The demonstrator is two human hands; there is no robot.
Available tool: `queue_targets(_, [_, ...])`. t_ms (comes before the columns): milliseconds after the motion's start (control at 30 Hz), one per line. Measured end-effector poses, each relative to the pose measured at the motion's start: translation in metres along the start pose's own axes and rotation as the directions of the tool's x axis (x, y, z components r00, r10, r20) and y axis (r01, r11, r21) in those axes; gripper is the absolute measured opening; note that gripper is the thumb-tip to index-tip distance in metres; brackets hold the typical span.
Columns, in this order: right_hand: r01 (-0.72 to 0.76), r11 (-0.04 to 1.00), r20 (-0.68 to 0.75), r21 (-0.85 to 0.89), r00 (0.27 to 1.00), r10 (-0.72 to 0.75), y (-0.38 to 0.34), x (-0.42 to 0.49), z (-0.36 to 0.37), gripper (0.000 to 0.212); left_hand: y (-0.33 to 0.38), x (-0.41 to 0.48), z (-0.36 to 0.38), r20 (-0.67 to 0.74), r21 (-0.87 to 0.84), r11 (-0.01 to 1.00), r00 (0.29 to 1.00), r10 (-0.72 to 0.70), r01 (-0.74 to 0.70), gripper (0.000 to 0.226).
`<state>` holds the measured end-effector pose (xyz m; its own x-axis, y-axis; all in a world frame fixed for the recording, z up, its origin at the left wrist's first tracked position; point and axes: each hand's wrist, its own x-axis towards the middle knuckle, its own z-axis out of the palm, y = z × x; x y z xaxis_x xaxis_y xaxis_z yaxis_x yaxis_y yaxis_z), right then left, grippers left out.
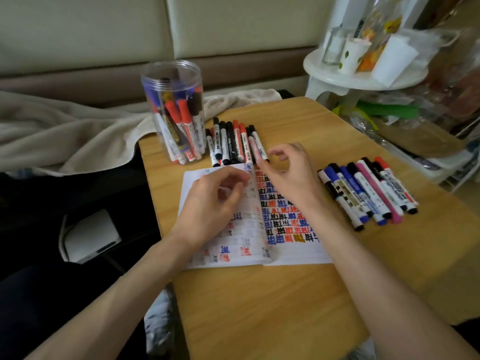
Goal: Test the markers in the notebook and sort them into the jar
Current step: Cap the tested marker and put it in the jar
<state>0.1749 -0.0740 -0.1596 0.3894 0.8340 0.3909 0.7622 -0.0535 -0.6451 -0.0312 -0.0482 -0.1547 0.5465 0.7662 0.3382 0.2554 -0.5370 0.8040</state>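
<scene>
An open notebook (pixel 291 229) lies on the wooden table (pixel 259 307), its right page covered with red, blue and black test marks. My left hand (pixel 213 203) rests over the left page and pinches the lifted page edge near the spine between thumb and fingers. Just above the notebook's top edge hovers my right hand (pixel 288 170), fingers loosely curled and holding nothing. A clear plastic jar (pixel 174 110) at the table's back left holds several markers. One row of red and black markers (pixel 233 144) lies beside the jar; another row of markers (pixel 368 190) lies to the right of the notebook.
A beige blanket (pixel 65 133) lies on the sofa to the left. A white round stand (pixel 363 74) with cups and bottles rises at the back right, cluttered shelves beside it. A white device (pixel 91 235) sits low on the left.
</scene>
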Motion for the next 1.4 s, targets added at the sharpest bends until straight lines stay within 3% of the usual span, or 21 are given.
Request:
queue_targets(200, [-0.064, 0.996, -0.025, -0.067, 0.998, 0.062, -0.01, 0.017, 0.029, 0.044, -0.006, -0.001, -0.001, -0.016, 0.05, 0.999, 1.0, -0.008, 0.009, 0.017])
queue_targets(367, [-0.104, 0.983, -0.105, -0.153, 0.99, 0.088, -0.016, 0.018, 0.039, 0.036, -0.009, 0.002, -0.001, -0.024, 0.058, 0.998, 1.0, -0.018, 0.019, 0.017])
queue_targets(600, [-0.13, 0.986, -0.251, -0.103, 0.963, 0.101, -0.024, 0.01, 0.032, 0.022, -0.008, 0.004, -0.001, -0.03, 0.047, 0.999, 0.999, -0.026, 0.027, 0.018])
queue_targets(733, [-0.084, 0.991, -0.351, 0.104, 0.929, 0.115, -0.026, -0.001, 0.012, 0.019, -0.004, 0.005, 0.0, -0.037, 0.036, 0.999, 0.999, -0.029, 0.03, 0.018])
queue_targets(867, [-0.021, 0.928, -0.373, 0.373, 0.912, 0.171, -0.034, -0.02, -0.02, 0.015, 0.001, 0.009, 0.007, -0.058, 0.032, 0.999, 0.998, -0.013, 0.015, 0.026])
queue_targets(1033, [-0.133, 0.799, -0.264, 0.586, 0.901, 0.344, -0.038, -0.047, -0.063, 0.016, 0.011, 0.012, 0.019, -0.014, 0.082, 0.99, 0.993, 0.118, -0.116, 0.054])
queue_targets(1167, [-0.229, 0.63, -0.151, 0.742, 0.858, 0.49, -0.039, -0.068, -0.077, 0.014, 0.02, 0.011, 0.025, 0.01, 0.186, 0.964, 0.982, 0.19, -0.188, 0.039])
queue_targets(1267, [-0.27, 0.509, -0.09, 0.817, 0.812, 0.577, -0.036, -0.076, -0.082, 0.016, 0.024, 0.007, 0.026, 0.038, 0.178, 0.97, 0.986, 0.163, -0.167, 0.043])
queue_targets(1333, [-0.36, 0.502, 0.015, 0.786, 0.824, 0.567, -0.037, -0.082, -0.082, 0.021, 0.027, 0.005, 0.026, 0.036, 0.114, 0.984, 0.99, 0.137, -0.14, 0.04])
queue_targets(1400, [-0.448, 0.566, 0.135, 0.692, 0.85, 0.509, -0.038, -0.091, -0.076, 0.027, 0.033, 0.002, 0.027, 0.051, 0.058, 0.984, 0.985, 0.166, -0.169, 0.034])
